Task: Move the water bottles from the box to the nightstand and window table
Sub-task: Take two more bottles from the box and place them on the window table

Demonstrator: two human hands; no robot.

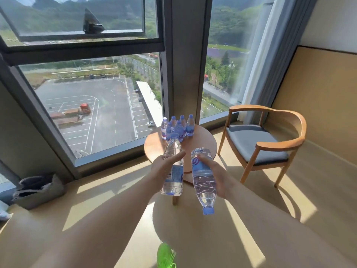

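Observation:
My left hand [166, 165] grips a clear water bottle [173, 178] with a blue label, its blue cap pointing up and away. My right hand [212, 171] grips a second water bottle [203, 180] upside down, its blue cap pointing toward the floor. Both bottles hang in the air just in front of the round wooden window table [204, 142]. Several more blue-capped bottles [178, 126] stand upright in a cluster at the far side of that table, by the window. The box and the nightstand are out of sight.
A wooden armchair [262, 144] with a grey cushion stands right of the table. A large window [96, 105] fills the wall behind it, with a curtain [270, 55] at the right. A grey bag [38, 190] lies on the floor at left. A green shoe tip [166, 256] shows below.

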